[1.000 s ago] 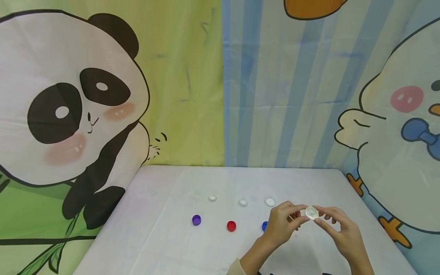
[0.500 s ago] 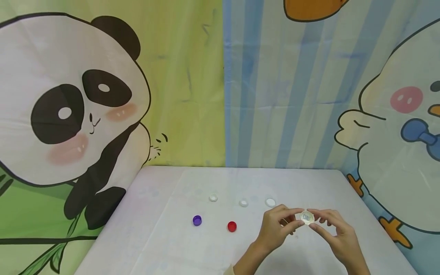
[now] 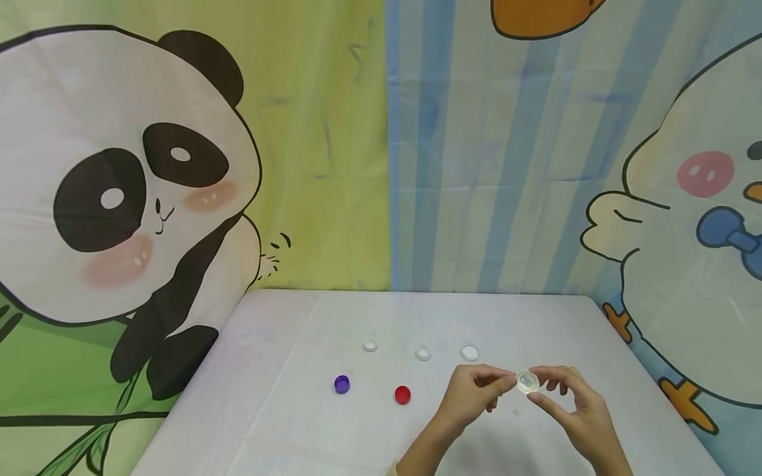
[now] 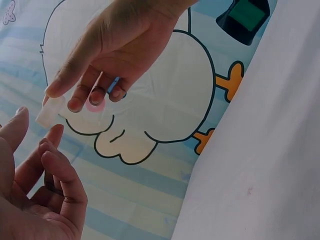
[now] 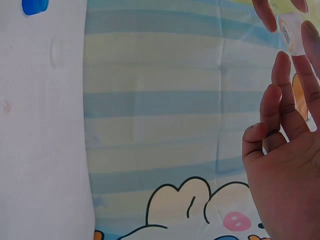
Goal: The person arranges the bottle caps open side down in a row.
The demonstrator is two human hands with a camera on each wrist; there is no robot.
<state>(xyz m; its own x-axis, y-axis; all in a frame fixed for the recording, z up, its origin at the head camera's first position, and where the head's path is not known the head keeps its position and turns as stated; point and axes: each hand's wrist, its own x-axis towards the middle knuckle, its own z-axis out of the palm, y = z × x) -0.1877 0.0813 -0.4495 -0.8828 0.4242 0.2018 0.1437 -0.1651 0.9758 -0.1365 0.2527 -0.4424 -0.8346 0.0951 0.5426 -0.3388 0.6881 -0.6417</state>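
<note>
A whitish, ribbed bottle cap [image 3: 527,381] is raised over the table between the two hands, its hollow side facing the head camera. My right hand [image 3: 576,404] pinches the cap between thumb and forefinger; in the right wrist view the ribbed cap [image 5: 292,34] sits at those fingertips. Close at its left edge is my left hand [image 3: 476,395]. The left wrist view shows the left thumb and forefinger spread just below the cap [image 4: 50,112], with a small gap.
On the white table [image 3: 286,423] lie a purple cap [image 3: 342,384], a red cap [image 3: 402,395] and several white caps [image 3: 469,353]. A blue cap [image 5: 35,6] appears in the right wrist view. A printed cartoon curtain [image 3: 321,165] hangs behind.
Both hands and the white cap have shifted left and slightly down. The left forefinger has come off the cap's upper edge, while the right hand still pinches it.
</note>
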